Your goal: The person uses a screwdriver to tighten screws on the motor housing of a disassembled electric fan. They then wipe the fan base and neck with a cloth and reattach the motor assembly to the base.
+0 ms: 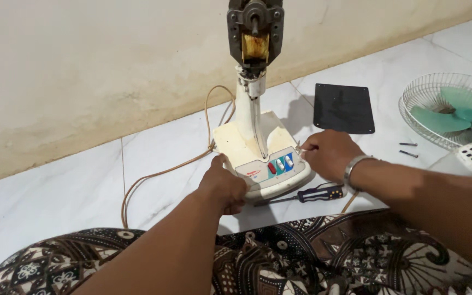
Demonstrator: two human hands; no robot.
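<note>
Soft, even light fills the room, bright enough to read everything, with no hard glare. The white floor tiles [72, 180] give back a mild sheen. A faint shadow falls right of the fan stand [252, 117] onto the tiles, so light comes from the left. The picture is fairly sharp; the patterned cloth [323, 257] at the bottom edge looks slightly soft, and the wall line bows a little.

Small red label [253, 173] — fan base front
</note>
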